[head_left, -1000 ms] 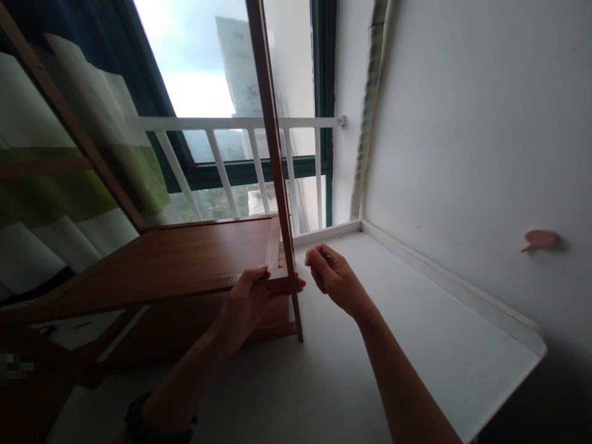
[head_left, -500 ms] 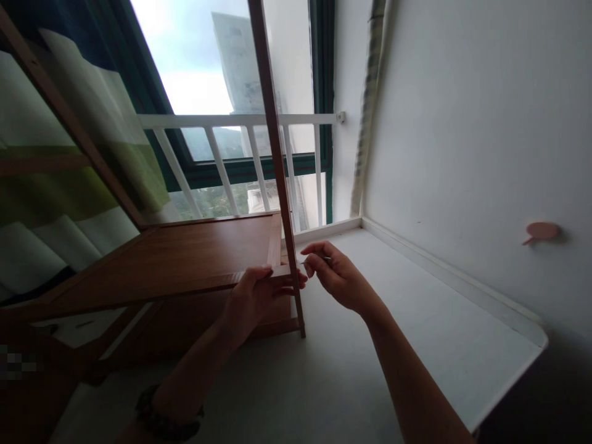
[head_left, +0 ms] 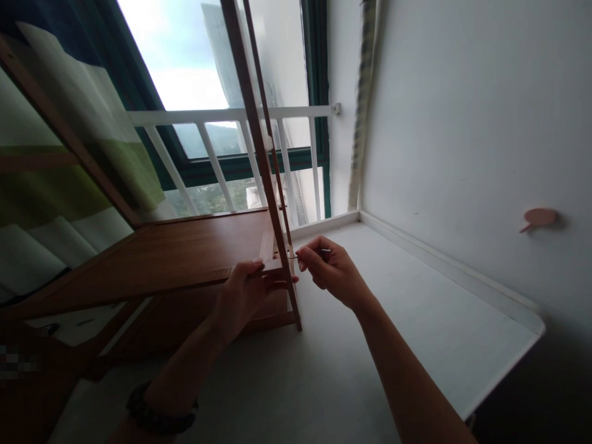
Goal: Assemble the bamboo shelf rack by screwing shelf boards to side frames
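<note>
A brown wooden shelf unit point(head_left: 176, 259) stands on a white surface point(head_left: 370, 320) by the window. My left hand point(head_left: 243, 295) is closed around the front edge of its wooden shelf board, right at the upright post point(head_left: 259, 148). My right hand point(head_left: 330, 268) is pinched on a small thin metal piece, perhaps a screw or key point(head_left: 296, 254), with its tip against the post beside the shelf corner. A dark band is on my left wrist.
A white railing point(head_left: 231, 117) runs in front of a green-framed window. A white wall point(head_left: 462, 123) on the right carries a small pink hook point(head_left: 536, 217). Green and white fabric hangs at the left. The white surface ends at a rounded corner on the right.
My right hand has moved left from open air to the post, bringing the small metal piece up to it. My left hand has kept its hold on the shelf board.
</note>
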### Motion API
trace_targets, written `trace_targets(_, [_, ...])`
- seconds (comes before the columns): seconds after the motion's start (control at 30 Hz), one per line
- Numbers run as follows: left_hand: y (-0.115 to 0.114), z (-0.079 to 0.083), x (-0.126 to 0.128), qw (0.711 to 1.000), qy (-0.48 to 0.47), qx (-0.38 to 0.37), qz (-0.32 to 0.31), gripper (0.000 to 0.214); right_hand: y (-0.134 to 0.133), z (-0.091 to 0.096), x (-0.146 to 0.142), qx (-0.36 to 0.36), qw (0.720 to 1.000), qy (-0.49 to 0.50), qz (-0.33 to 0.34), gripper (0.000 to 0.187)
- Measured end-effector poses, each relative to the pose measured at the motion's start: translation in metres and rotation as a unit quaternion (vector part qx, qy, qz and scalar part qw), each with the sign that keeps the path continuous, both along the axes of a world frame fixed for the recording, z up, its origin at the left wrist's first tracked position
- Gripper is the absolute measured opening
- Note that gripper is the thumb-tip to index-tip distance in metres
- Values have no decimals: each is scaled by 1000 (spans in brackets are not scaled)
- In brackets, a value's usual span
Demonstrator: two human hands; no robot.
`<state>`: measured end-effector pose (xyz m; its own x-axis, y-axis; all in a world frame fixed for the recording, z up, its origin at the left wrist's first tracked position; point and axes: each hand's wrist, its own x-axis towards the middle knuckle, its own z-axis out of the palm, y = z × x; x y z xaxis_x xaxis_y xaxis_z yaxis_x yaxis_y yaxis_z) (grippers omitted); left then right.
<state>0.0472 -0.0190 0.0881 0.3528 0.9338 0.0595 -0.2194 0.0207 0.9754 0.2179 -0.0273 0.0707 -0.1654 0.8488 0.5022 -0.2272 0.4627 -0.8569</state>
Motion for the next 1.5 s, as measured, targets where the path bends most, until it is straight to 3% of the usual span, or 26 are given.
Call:
trace_targets(0.4, [0, 0, -2, 998, -49, -12, -46, 31, -1, 0, 3, -9, 998, 0, 57, 19])
trace_targets(0.77, [0, -1, -3, 997, -57, -19, -58, 32, -1, -2, -2, 5, 999, 28, 32, 18])
trace_targets(1.17, [-2, 3, -5, 997, -68, -24, -33, 26, 0, -5, -9, -111, 986, 98, 73, 30])
trace_targets(1.5, [-1, 4, -9, 988, -93, -67, -104, 29, 1, -8, -15, -94, 988, 120, 31, 30])
